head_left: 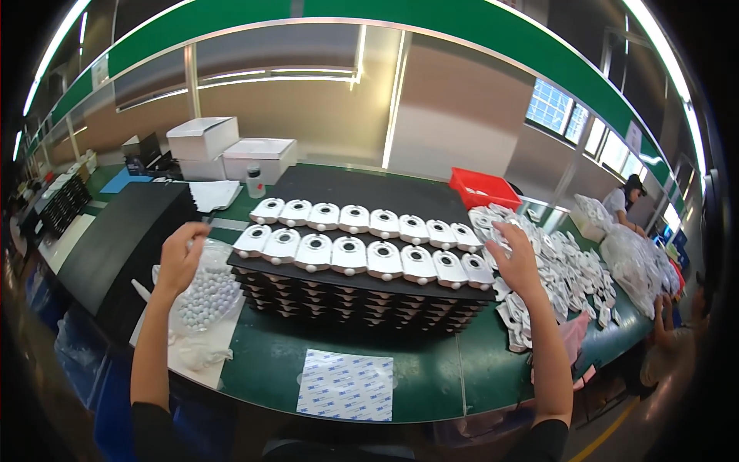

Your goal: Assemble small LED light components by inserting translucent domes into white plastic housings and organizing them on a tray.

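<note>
**Bench surroundings beyond the work in hand**

A red bin [483, 187] is being kept at the far edge of the green table [269, 362]. White boxes [231, 150] are being stacked at the back left — a small bottle [255, 182] beside them. A printed sheet [346, 385] is lying near the front edge. A co-worker [625, 202] is being seen seated far right.
</note>
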{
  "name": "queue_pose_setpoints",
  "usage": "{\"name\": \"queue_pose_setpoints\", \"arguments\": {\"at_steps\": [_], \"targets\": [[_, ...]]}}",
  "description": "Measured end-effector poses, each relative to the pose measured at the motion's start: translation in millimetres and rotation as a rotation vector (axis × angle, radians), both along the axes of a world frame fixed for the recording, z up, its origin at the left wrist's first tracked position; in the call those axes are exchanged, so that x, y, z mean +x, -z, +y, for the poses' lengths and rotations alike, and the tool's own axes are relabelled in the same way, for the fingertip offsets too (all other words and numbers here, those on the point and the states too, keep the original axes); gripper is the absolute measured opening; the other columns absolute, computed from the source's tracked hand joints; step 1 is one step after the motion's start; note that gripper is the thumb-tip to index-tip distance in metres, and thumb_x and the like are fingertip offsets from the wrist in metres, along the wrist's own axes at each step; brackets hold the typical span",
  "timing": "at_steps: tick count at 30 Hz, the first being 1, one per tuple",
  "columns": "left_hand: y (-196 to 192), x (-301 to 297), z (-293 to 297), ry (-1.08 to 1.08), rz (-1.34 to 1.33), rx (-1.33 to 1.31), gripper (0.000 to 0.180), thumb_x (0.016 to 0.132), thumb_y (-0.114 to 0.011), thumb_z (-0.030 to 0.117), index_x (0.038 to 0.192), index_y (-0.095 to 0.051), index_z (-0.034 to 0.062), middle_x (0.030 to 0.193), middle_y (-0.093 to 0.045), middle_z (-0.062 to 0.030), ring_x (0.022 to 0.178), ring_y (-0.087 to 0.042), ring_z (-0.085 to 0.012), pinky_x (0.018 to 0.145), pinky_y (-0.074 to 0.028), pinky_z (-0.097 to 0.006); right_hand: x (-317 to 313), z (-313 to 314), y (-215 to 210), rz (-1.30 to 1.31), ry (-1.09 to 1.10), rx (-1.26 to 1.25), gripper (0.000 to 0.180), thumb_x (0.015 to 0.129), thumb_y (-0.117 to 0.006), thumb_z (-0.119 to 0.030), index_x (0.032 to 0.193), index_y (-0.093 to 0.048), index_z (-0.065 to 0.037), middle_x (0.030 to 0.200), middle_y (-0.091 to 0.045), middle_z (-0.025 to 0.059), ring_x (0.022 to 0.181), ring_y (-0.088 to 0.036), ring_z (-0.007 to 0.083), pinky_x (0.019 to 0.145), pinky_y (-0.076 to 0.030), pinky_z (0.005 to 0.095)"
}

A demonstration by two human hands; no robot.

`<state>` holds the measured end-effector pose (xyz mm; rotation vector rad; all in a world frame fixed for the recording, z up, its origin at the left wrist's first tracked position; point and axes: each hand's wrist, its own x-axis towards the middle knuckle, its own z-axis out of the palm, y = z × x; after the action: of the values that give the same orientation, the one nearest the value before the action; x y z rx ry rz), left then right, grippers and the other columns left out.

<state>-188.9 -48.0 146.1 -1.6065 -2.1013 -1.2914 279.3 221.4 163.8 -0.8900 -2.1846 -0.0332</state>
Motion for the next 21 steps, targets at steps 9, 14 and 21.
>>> {"name": "queue_pose_setpoints", "arguments": {"at_steps": [9,14,21], "targets": [[-25,46,88,0.360,0.403,-0.461,0.085,0.074,-0.053,0.057,0.137,-0.023,0.0080,0.143,-0.019,-0.0172,0.132,-0.016,-0.0343,0.107,-0.013,-0.043,-67,-8,7,-0.426,-0.287,-0.160,0.089,0.072,-0.055,-0.060,0.134,-0.029,-0.002,0.140,-0.024,0.0188,0.130,-0.021,0.0334,0.107,-0.016,0.0407],[-12,49,114,0.389,0.377,-0.708,0.110,0.061,-0.051,0.076,0.141,-0.010,0.0119,0.145,-0.011,-0.0174,0.134,-0.005,-0.0362,0.106,-0.003,-0.051,-62,-6,13,-0.502,-0.243,-0.241,0.098,0.065,-0.055,-0.068,0.134,-0.029,-0.003,0.140,-0.027,0.0170,0.130,-0.021,0.0343,0.107,-0.013,0.0435],[-11,42,125,0.390,0.355,-0.810,0.106,0.059,-0.051,0.077,0.140,-0.017,0.0171,0.145,-0.012,-0.0173,0.134,-0.005,-0.0356,0.106,-0.002,-0.050,-71,0,14,-0.506,-0.251,-0.257,0.096,0.065,-0.056,-0.068,0.134,-0.031,-0.007,0.137,-0.031,0.0159,0.128,-0.024,0.0330,0.106,-0.013,0.0428]]}}
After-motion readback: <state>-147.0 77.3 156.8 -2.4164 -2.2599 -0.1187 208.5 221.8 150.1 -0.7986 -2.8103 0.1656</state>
